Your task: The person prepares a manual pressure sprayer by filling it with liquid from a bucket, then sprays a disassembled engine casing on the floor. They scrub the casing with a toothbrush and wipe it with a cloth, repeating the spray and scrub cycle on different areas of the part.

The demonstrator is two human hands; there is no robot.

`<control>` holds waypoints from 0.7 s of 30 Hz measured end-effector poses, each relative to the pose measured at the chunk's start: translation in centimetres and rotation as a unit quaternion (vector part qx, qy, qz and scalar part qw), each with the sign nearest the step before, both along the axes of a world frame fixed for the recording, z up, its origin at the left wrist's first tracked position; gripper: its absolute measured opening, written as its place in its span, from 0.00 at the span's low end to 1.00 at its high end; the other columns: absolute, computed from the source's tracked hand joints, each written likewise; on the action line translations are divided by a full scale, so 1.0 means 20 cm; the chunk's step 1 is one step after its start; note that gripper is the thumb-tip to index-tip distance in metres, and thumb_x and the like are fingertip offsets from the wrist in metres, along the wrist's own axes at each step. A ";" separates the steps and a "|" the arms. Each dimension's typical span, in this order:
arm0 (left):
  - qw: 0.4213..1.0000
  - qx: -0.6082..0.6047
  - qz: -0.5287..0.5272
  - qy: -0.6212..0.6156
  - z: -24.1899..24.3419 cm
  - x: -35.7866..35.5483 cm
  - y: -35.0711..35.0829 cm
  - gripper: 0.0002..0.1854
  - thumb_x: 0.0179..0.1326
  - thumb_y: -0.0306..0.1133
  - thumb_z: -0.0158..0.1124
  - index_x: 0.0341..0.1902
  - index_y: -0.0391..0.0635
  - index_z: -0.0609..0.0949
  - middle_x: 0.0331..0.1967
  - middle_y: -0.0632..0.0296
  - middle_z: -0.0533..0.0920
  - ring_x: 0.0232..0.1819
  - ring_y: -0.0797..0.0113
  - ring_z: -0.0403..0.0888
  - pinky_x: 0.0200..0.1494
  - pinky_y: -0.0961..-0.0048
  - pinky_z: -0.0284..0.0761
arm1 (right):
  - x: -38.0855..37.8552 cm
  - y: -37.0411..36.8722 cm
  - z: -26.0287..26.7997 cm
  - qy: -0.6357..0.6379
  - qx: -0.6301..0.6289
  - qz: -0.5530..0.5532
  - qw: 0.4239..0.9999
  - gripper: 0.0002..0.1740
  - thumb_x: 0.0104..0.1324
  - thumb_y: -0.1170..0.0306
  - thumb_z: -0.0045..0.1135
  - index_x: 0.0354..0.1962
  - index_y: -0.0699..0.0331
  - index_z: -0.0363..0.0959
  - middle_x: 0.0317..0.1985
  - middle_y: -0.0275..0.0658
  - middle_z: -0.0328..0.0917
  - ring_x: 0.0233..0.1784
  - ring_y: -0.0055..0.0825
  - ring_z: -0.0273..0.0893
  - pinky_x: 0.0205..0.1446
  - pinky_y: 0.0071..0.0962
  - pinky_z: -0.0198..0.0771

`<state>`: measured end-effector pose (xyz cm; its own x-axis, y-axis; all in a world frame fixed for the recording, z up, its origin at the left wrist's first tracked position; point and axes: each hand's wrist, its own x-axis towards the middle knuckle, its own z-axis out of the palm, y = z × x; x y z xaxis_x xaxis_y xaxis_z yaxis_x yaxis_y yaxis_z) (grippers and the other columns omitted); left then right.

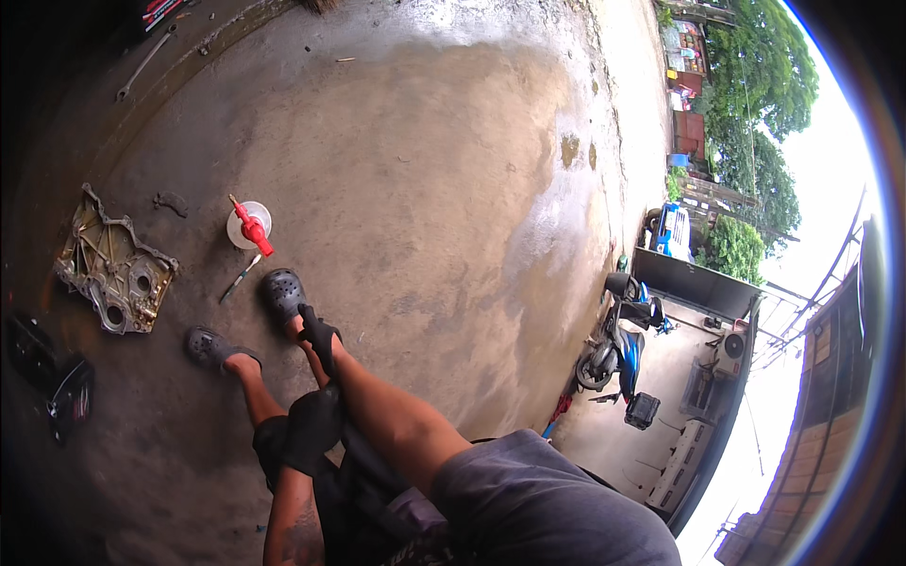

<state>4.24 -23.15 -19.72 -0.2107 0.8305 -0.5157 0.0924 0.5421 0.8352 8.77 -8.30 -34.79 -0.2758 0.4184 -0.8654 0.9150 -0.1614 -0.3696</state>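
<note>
Both of my hands wear black gloves. My left hand [313, 429] is in front of my body, close to the other forearm, its fingers partly hidden. My right hand [320, 339] is above my lower leg, near one dark clog; I see no object in it. Beyond my feet, a red spray gun or air blow gun [251, 226] lies across a round white container [241, 238]. Beside it on the concrete is a brush [241, 278] with a dark green handle. A cast metal engine cover [117, 272] lies flat farther left, with a small dark curved part [170, 204] near it.
A combination wrench [145, 62] lies by a raised concrete edge at the upper left. Black objects [67, 396] stand at the lower left. A wet patch [545, 233] spreads on the ground. A blue and black motorcycle [626, 354] is parked at the right, near a shelter.
</note>
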 end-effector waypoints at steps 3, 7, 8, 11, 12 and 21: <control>0.999 0.021 0.038 -0.022 -0.04 0.00 0.02 0.10 0.65 0.32 0.58 0.47 0.44 0.82 0.32 0.44 0.86 0.36 0.40 0.85 0.37 0.48 0.79 | -0.04 0.03 -0.06 -0.025 0.048 0.082 0.995 0.25 0.70 0.50 0.57 0.41 0.67 0.85 0.30 0.43 0.82 0.41 0.28 0.81 0.46 0.33 0.73; 0.996 -0.011 0.054 -0.063 -0.07 0.02 0.01 0.10 0.69 0.38 0.56 0.41 0.46 0.82 0.28 0.47 0.84 0.30 0.40 0.84 0.31 0.46 0.77 | -0.16 0.04 0.00 0.068 -0.156 -0.076 0.982 0.21 0.65 0.59 0.68 0.50 0.63 0.82 0.37 0.39 0.87 0.38 0.37 0.84 0.44 0.38 0.76; 0.977 0.017 0.185 -0.109 -0.04 0.03 0.02 0.12 0.71 0.41 0.55 0.39 0.46 0.81 0.27 0.47 0.84 0.29 0.40 0.84 0.29 0.45 0.76 | -0.23 0.05 0.03 0.093 -0.295 -0.130 0.942 0.24 0.70 0.54 0.61 0.57 0.61 0.77 0.49 0.43 0.83 0.50 0.38 0.81 0.56 0.39 0.73; 0.953 -0.005 0.293 -0.079 -0.05 -0.05 -0.03 0.16 0.73 0.45 0.57 0.41 0.45 0.82 0.30 0.46 0.85 0.35 0.40 0.85 0.38 0.47 0.78 | -0.38 0.07 0.23 0.125 -0.568 -0.229 0.781 0.30 0.77 0.49 0.49 0.67 0.59 0.67 0.65 0.47 0.76 0.66 0.38 0.75 0.71 0.40 0.65; 0.945 0.006 0.319 -0.075 -0.06 -0.11 -0.05 0.15 0.72 0.44 0.59 0.42 0.44 0.82 0.32 0.45 0.85 0.37 0.41 0.85 0.41 0.50 0.79 | -0.41 0.09 0.32 0.145 -0.566 -0.217 0.782 0.31 0.78 0.49 0.46 0.69 0.60 0.64 0.67 0.47 0.74 0.68 0.38 0.73 0.73 0.40 0.63; 0.841 0.043 0.540 -0.012 -0.23 -0.50 -0.15 0.18 0.72 0.35 0.64 0.57 0.34 0.81 0.48 0.53 0.86 0.48 0.64 0.85 0.55 0.71 0.79 | -0.48 0.03 0.60 0.166 -0.554 -0.198 0.791 0.37 0.80 0.44 0.38 0.73 0.62 0.58 0.70 0.47 0.70 0.72 0.38 0.68 0.80 0.41 0.55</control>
<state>-5.66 -26.21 -24.31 -0.8557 0.1966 -0.4786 -0.4320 0.2377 0.8700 -0.83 -7.62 -22.88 -0.6026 -0.4362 -0.6683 0.5934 -0.8048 -0.0097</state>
